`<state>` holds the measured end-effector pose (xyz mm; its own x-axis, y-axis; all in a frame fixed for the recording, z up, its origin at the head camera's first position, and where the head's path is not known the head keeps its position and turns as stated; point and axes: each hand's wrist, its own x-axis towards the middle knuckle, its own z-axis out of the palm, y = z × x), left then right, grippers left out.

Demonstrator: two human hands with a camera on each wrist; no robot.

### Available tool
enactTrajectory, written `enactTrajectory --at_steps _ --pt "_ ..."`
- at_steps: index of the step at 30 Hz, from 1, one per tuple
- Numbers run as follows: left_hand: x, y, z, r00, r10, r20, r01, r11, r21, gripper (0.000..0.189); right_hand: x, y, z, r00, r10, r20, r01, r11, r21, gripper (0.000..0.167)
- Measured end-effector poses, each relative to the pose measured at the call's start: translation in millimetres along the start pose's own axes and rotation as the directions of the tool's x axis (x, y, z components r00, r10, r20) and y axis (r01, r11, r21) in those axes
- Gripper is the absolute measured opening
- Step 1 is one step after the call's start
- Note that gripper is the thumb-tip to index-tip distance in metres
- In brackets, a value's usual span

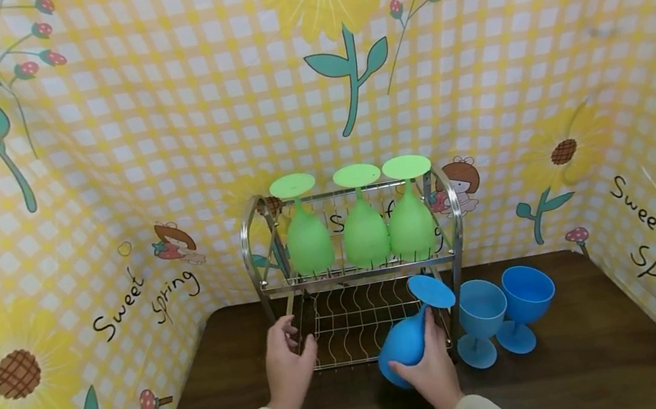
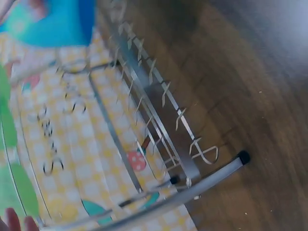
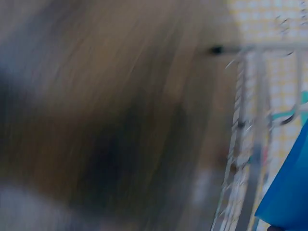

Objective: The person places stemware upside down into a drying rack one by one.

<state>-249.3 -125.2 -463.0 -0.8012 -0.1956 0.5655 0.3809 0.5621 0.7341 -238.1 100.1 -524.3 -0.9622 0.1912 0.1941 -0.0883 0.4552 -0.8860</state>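
Note:
In the head view my right hand (image 1: 429,365) grips a blue plastic goblet (image 1: 403,350) by its bowl and stem. The goblet is tilted, base up and mouth down, in front of the lower tier of a metal two-tier dish rack (image 1: 359,274). Part of its bowl (image 3: 288,192) shows at the edge of the right wrist view. By the rack's left side, my left hand (image 1: 288,366) has loosely bent fingers and holds nothing; whether it touches the rack I cannot tell. Three green goblets (image 1: 365,234) stand upside down on the upper tier.
Two blue goblets, one nearer (image 1: 482,309) and one behind it (image 1: 528,294), stand upright to the right of the rack on the dark wooden table (image 1: 584,371). A yellow checked cloth (image 1: 189,112) hangs behind and at both sides. The right wrist view is blurred.

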Motion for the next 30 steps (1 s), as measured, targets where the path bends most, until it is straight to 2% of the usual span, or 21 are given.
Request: enactTrajectory --at_steps 2,4,6,9,12,15,20,24,30 --pt "9.1 -1.3 -3.1 0.991 -0.131 -0.03 0.129 0.99 -0.051 0.048 7.5 3.8 -1.5 1.0 -0.024 -0.011 0.023 0.995 -0.102 0.115" --pt "18.5 -3.5 -5.9 0.969 -0.246 -0.034 0.241 0.965 -0.103 0.06 15.0 7.1 -3.5 0.998 -0.059 -0.032 0.053 0.985 -0.162 0.113" --pt "27.8 -6.0 -9.1 0.944 -0.331 0.002 0.328 0.935 -0.136 0.072 21.6 10.2 -5.9 0.994 -0.093 -0.05 0.081 0.977 -0.196 0.111" --pt "39.0 -11.1 -14.8 0.91 -0.403 0.099 0.414 0.899 -0.14 0.081 28.8 16.2 -7.0 0.989 -0.133 -0.07 0.112 0.963 -0.247 0.108" --pt "47.6 -15.9 -21.3 0.888 -0.434 0.151 0.452 0.884 -0.121 0.074 34.3 21.7 -3.2 0.983 -0.16 -0.089 0.13 0.952 -0.278 0.104" --pt "53.4 -18.1 -22.7 0.885 -0.447 0.13 0.461 0.88 -0.115 0.061 40.1 25.7 0.1 0.975 -0.193 -0.108 0.155 0.944 -0.292 0.101" --pt "60.6 -17.3 -19.4 0.897 -0.437 0.065 0.442 0.892 -0.096 0.043 47.8 27.1 0.7 0.963 -0.247 -0.106 0.204 0.928 -0.313 0.097" --pt "63.0 -18.2 -19.1 0.901 -0.433 0.032 0.434 0.898 -0.072 0.033 51.8 26.7 -0.7 0.966 -0.24 -0.096 0.198 0.926 -0.322 0.096" --pt "57.9 -21.9 -23.8 0.896 -0.442 0.041 0.444 0.895 -0.046 0.03 53.1 34.2 3.4 0.968 -0.243 -0.058 0.212 0.92 -0.329 0.095"
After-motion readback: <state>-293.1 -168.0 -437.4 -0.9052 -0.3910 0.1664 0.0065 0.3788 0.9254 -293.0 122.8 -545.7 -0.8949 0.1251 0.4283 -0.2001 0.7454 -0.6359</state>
